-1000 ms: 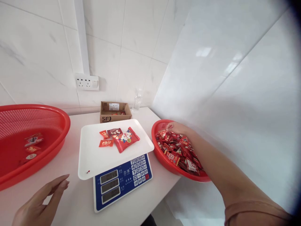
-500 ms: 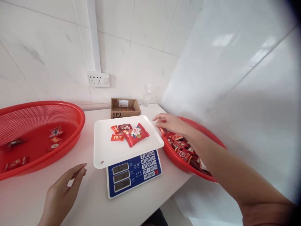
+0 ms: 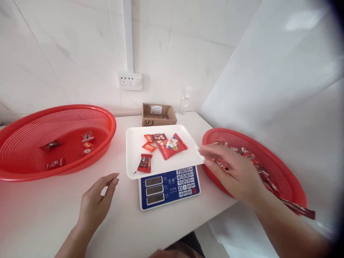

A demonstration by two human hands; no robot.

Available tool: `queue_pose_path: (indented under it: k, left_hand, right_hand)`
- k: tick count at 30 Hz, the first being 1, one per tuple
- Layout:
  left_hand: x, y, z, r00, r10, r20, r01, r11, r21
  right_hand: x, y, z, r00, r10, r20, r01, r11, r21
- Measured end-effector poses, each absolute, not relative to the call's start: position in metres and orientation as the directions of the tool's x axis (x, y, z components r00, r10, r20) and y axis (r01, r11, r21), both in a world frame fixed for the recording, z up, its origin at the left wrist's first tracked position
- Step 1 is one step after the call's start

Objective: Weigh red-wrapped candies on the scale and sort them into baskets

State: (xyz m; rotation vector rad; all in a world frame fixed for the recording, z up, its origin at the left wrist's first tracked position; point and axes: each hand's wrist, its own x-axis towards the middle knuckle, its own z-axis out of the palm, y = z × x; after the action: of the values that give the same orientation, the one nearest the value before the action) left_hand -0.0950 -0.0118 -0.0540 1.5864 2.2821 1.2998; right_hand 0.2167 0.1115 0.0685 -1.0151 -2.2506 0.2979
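Note:
My right hand [image 3: 233, 172], fingers stretched out and holding nothing visible, is over the near left part of the right red basket [image 3: 298, 179], close to the white tray's right edge. Wrapped sweets [image 3: 243, 150] fill that basket, partly covered by my hand and forearm. On the white weighing tray [image 3: 137, 143] lie a large red packet [image 3: 172, 145], two small orange-red sweets [image 3: 149, 147], a brown-red sweet [image 3: 159, 137] and a dark red packet [image 3: 145, 163]. My left hand [image 3: 94, 200] hovers left of the blue scale panel [image 3: 170, 186], thumb and forefinger pinched with nothing seen between them.
A left red basket [image 3: 111, 125] holds several scattered sweets. Behind the tray are an open cardboard box [image 3: 159, 122] and a clear bottle [image 3: 184, 104]. The tiled wall carries a socket [image 3: 130, 81]. The white table's [image 3: 120, 229] front edge runs below the scale.
A dark red packet now lies on the tray's front left, and the front orange-red sweet has turned. My right hand is more spread out. The whole view has shifted.

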Motion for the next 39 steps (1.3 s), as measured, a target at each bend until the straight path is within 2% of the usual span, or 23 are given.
queue_pose_path:
  k: [2, 3, 5, 7, 10, 12, 15, 17, 19, 25, 31, 37, 39]
  left_hand:
    - [-0.092, -0.012, -0.052, -0.463, 0.797, 0.388, 0.741, 0.108, 0.663]
    - [-0.091, -0.012, -0.052, -0.465, 0.798, 0.382, 0.74, 0.114, 0.663]
    - [-0.09, -0.012, -0.053, -0.476, 0.803, 0.36, 0.731, 0.134, 0.669]
    - [-0.09, -0.012, -0.056, -0.5, 0.794, 0.345, 0.72, 0.16, 0.675]
    - [-0.088, -0.015, -0.056, -0.532, 0.714, 0.455, 0.722, 0.102, 0.684]
    - [-0.084, -0.018, -0.049, -0.469, 0.646, 0.602, 0.789, -0.001, 0.615]
    - [-0.074, -0.02, -0.03, -0.188, 0.658, 0.729, 0.906, -0.171, 0.388]
    - [-0.067, -0.017, -0.017, -0.002, 0.73, 0.684, 0.925, -0.259, 0.279]
    - [-0.061, -0.01, -0.007, 0.093, 0.798, 0.596, 0.931, -0.283, 0.233]
    - [-0.047, 0.024, 0.004, 0.177, 0.897, 0.405, 0.948, -0.265, 0.175]
    - [-0.021, 0.057, 0.003, 0.25, 0.918, 0.308, 0.923, -0.322, 0.211]
    - [-0.011, 0.072, 0.01, 0.282, 0.907, 0.313, 0.896, -0.365, 0.251]
    - [-0.011, 0.062, 0.017, 0.254, 0.905, 0.342, 0.884, -0.361, 0.297]
  right_hand:
    - [0.239, 0.089, 0.049, -0.36, 0.706, 0.61, 0.57, 0.684, -0.455]
    - [0.248, 0.079, 0.034, -0.291, 0.707, 0.644, 0.538, 0.678, -0.501]
    - [0.257, 0.066, 0.001, -0.195, 0.772, 0.605, 0.528, 0.602, -0.599]
    - [0.257, 0.057, -0.032, -0.202, 0.839, 0.506, 0.514, 0.531, -0.674]
    - [0.252, 0.049, -0.065, -0.239, 0.889, 0.391, 0.519, 0.457, -0.722]
    - [0.249, 0.046, -0.076, -0.253, 0.897, 0.362, 0.513, 0.442, -0.736]
    - [0.247, 0.045, -0.082, -0.26, 0.91, 0.322, 0.482, 0.411, -0.774]
    - [0.247, 0.046, -0.086, -0.26, 0.918, 0.299, 0.455, 0.39, -0.801]
    - [0.247, 0.047, -0.09, -0.274, 0.915, 0.295, 0.422, 0.39, -0.818]
    - [0.253, 0.048, -0.105, -0.295, 0.896, 0.332, 0.356, 0.426, -0.832]
    - [0.259, 0.047, -0.119, -0.292, 0.89, 0.35, 0.342, 0.439, -0.831]
    - [0.26, 0.046, -0.121, -0.302, 0.873, 0.383, 0.339, 0.474, -0.812]
    - [0.26, 0.046, -0.119, -0.303, 0.871, 0.388, 0.348, 0.48, -0.806]
